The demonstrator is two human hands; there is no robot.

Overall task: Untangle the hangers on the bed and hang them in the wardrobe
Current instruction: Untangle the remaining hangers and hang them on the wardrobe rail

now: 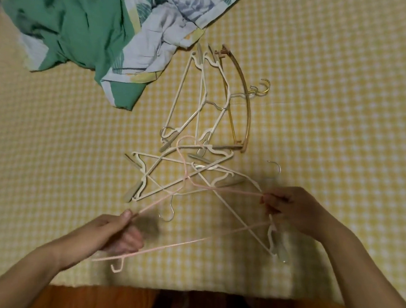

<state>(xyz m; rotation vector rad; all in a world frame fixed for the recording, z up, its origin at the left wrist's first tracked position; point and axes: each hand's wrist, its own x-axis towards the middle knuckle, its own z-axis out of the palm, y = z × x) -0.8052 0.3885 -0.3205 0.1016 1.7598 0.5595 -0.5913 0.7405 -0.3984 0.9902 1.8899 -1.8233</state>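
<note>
Tangle of white hangers (191,157) lies mid-bed on the yellow checked bedspread (323,115), a gold hanger (246,108) at its far edge. Left hand (114,234) pinches one arm of a pink hanger (189,242); right hand (288,209) grips the other, fingers curled. Pink hanger threads through the pile. Green floral quilt (85,25) bunched beyond.

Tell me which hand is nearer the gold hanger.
Right. The right hand sits below the gold hanger, pinching a pink hanger; the left hand is farther, down-left.
</note>
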